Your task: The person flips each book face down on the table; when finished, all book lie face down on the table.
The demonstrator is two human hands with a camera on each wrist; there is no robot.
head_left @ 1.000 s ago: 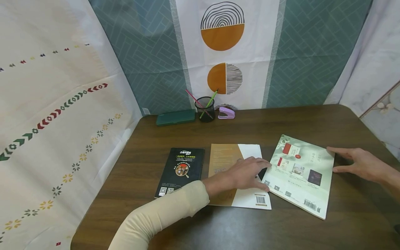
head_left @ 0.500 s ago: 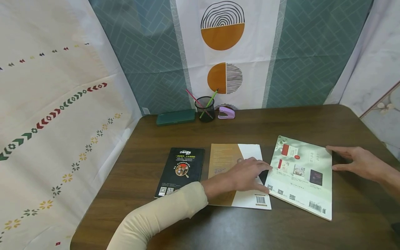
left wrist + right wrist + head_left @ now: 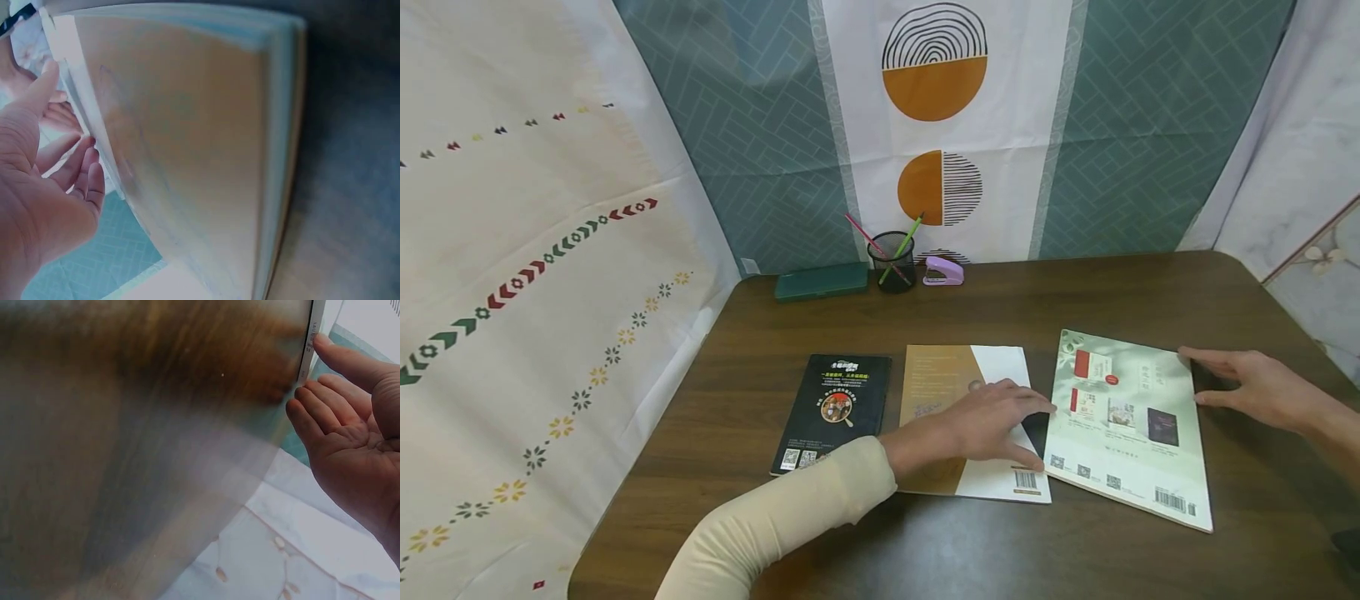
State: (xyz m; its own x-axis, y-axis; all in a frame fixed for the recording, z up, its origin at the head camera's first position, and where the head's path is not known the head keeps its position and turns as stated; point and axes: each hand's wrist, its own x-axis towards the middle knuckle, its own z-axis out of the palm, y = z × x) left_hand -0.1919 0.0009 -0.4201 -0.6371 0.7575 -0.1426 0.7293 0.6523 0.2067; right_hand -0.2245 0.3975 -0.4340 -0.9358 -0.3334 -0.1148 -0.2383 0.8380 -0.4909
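A pale green magazine [image 3: 1131,467] lies flat on the right half of the table, slightly angled. My left hand [image 3: 977,421] reaches over a brown-and-white book [image 3: 936,371], its fingertips and thumb at the magazine's left edge. On the far side, my right hand [image 3: 1262,387] has its thumb and fingers spread along the magazine's right edge. Both hands' fingers are fairly straight. In the right wrist view the fingertips of the right hand [image 3: 350,419] meet the magazine's thin spine [image 3: 310,347]. The left hand's forearm covers a corner of a black book [image 3: 797,417].
At the back of the table [image 3: 1112,292] stand a green case [image 3: 822,282], a black mesh pen cup [image 3: 892,262] with pencils, and a purple stapler [image 3: 943,272]. A patterned cloth [image 3: 940,125] hangs behind the table.
The pale green magazine has turned counterclockwise, its top shifting left and its bottom right, so it lies straighter. My right hand has moved slightly left; the left hand has barely moved.
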